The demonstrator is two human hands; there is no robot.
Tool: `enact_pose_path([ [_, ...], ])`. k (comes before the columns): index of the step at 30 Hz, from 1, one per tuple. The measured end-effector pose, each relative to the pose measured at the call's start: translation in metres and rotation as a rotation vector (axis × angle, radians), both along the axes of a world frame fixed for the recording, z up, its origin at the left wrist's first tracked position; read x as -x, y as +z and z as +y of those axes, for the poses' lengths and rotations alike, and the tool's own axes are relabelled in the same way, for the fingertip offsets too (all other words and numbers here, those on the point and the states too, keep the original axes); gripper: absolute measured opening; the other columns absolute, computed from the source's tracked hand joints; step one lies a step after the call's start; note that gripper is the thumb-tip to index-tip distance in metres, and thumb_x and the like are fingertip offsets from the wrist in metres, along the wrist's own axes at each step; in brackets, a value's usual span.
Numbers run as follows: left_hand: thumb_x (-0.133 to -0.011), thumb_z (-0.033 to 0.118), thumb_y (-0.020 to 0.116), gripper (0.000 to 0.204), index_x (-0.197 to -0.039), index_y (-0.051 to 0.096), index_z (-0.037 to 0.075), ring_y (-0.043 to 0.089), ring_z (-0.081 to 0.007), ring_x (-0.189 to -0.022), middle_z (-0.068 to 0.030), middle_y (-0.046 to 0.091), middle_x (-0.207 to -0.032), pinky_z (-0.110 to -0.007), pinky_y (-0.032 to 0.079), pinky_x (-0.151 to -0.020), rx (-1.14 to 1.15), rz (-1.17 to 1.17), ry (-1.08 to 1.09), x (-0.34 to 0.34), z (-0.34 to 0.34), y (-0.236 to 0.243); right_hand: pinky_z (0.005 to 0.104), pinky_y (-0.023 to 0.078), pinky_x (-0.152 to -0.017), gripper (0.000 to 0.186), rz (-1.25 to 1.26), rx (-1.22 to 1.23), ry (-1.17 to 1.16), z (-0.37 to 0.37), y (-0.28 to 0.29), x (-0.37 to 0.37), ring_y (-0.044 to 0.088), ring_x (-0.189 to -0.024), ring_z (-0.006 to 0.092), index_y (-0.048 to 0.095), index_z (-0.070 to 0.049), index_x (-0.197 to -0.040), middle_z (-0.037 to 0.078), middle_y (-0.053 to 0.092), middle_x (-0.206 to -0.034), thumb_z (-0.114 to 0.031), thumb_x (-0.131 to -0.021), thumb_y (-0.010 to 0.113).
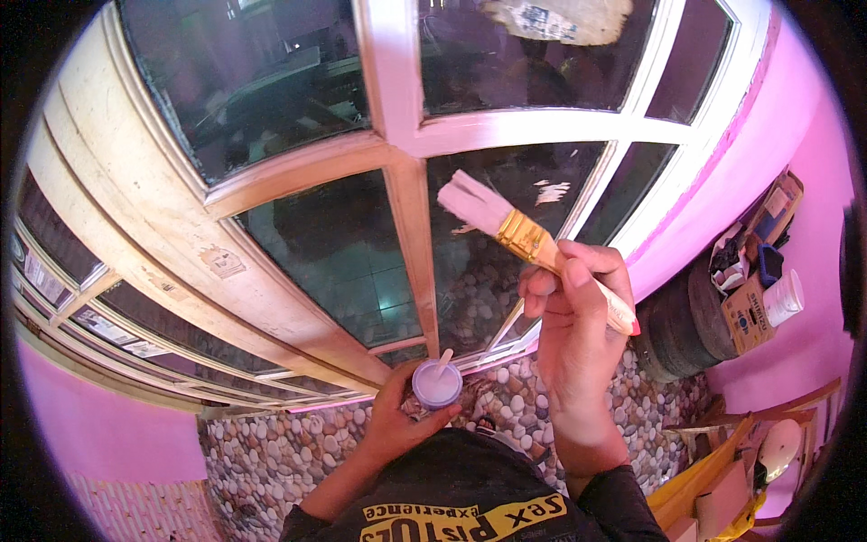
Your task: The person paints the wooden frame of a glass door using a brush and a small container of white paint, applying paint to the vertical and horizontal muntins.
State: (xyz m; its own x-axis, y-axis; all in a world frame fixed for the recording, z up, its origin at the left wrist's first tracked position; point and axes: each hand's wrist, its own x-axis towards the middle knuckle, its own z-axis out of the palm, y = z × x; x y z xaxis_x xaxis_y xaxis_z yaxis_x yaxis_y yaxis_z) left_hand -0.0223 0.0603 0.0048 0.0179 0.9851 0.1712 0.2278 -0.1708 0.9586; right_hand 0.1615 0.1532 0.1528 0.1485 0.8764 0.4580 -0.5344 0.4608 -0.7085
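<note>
My right hand [582, 316] grips a paintbrush [533, 244] by its wooden handle, raised in front of a window. Pale pinkish-white paint coats its bristles, and a gold-coloured metal band joins them to the handle. Lower down, my left hand [395, 414] is wrapped round a small round cup [437, 388] of whitish paint, with a flat stick [442, 363] leaning in it. Ahead stands the paned window frame [506, 131]. Its right part looks fresh white, while the left part [271, 303] is yellowed and scuffed. Torn paper scraps [553, 191] stick to the glass.
To the right, stacked black tyres [673, 325] stand against the pink wall [813, 135], with a cardboard box [748, 316] and a white bucket [784, 296] on top. Wooden pieces [722, 470] lie at lower right. The floor [289, 452] has a pebble pattern.
</note>
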Motion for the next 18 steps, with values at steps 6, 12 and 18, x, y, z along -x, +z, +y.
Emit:
enact_pose_path([
  [6, -0.074, 0.021, 0.091, 0.074, -0.133, 0.049, 0.001, 0.058, -0.0222, -0.117, -0.0118, 0.059, -0.123, -0.037, 0.045, -0.104, 0.016, -0.043, 0.002, 0.006, -0.003, 0.006, 0.0308, 0.053, -0.063, 0.016, 0.003, 0.029, 0.020, 0.001, 0.011, 0.018, 0.066, -0.069, 0.0202, 0.060, 0.003, -0.108, 0.017, 0.070, -0.087, -0.010, -0.099, 0.063],
  [12, -0.075, 0.021, 0.090, 0.074, -0.133, 0.049, 0.000, 0.058, -0.0224, -0.117, -0.0124, 0.059, -0.123, -0.038, 0.045, -0.105, -0.024, -0.018, 0.004, 0.012, -0.007, 0.004, 0.0296, 0.052, -0.063, 0.015, -0.018, 0.060, -0.102, 0.012, 0.017, 0.023, 0.064, -0.066, 0.0192, 0.061, 0.002, -0.106, 0.017, 0.070, -0.086, -0.011, -0.099, 0.062],
  [18, -0.075, 0.020, 0.090, 0.075, -0.134, 0.048, -0.001, 0.058, -0.0225, -0.118, -0.0131, 0.059, -0.125, -0.038, 0.046, -0.105, -0.042, 0.001, -0.009, 0.016, -0.007, 0.000, 0.0294, 0.053, -0.062, 0.013, 0.044, -0.024, -0.189, 0.005, 0.015, 0.011, 0.064, -0.068, 0.0189, 0.060, 0.002, -0.106, 0.016, 0.069, -0.085, -0.010, -0.100, 0.059],
])
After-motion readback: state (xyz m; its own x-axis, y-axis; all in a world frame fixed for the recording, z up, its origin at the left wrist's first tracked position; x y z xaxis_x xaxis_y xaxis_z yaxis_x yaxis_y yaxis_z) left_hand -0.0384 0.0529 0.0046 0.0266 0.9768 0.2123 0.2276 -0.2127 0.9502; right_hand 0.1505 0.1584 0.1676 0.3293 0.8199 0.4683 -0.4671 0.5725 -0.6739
